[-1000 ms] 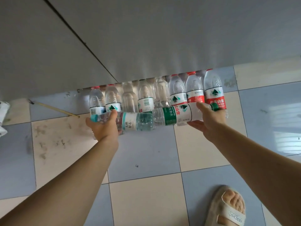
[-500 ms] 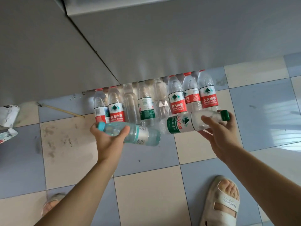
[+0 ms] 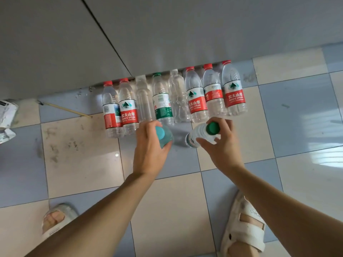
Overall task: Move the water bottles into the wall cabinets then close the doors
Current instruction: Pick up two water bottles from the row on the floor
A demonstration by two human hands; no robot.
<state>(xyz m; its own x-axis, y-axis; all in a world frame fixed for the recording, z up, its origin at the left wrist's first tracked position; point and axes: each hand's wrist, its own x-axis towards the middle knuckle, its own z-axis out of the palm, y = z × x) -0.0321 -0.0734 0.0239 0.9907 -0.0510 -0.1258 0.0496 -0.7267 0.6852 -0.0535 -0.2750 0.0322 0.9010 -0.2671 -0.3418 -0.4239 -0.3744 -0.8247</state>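
Observation:
I look straight down at a tiled floor. My left hand (image 3: pixel 148 145) grips a clear bottle with a teal cap (image 3: pixel 164 135), upright, its cap toward me. My right hand (image 3: pixel 220 143) grips a bottle with a dark green cap (image 3: pixel 202 133), tilted slightly left. Behind both hands a row of several water bottles (image 3: pixel 196 101) stands on the floor against a grey cabinet front (image 3: pixel 167 34); most have red labels and red caps, one has a green label, two are plain. No wall cabinet is in sight.
A thin wooden stick (image 3: pixel 66 109) lies on the floor at left, beside torn white packaging (image 3: pixel 7 112). My two sandalled feet (image 3: pixel 243 225) stand on the blue and cream tiles (image 3: pixel 79 156) near the bottom of the view.
Both bottles were lying sideways in my hands; now they are turned upright, caps toward me, and lifted away from the row. My view has tilted further down, showing both feet.

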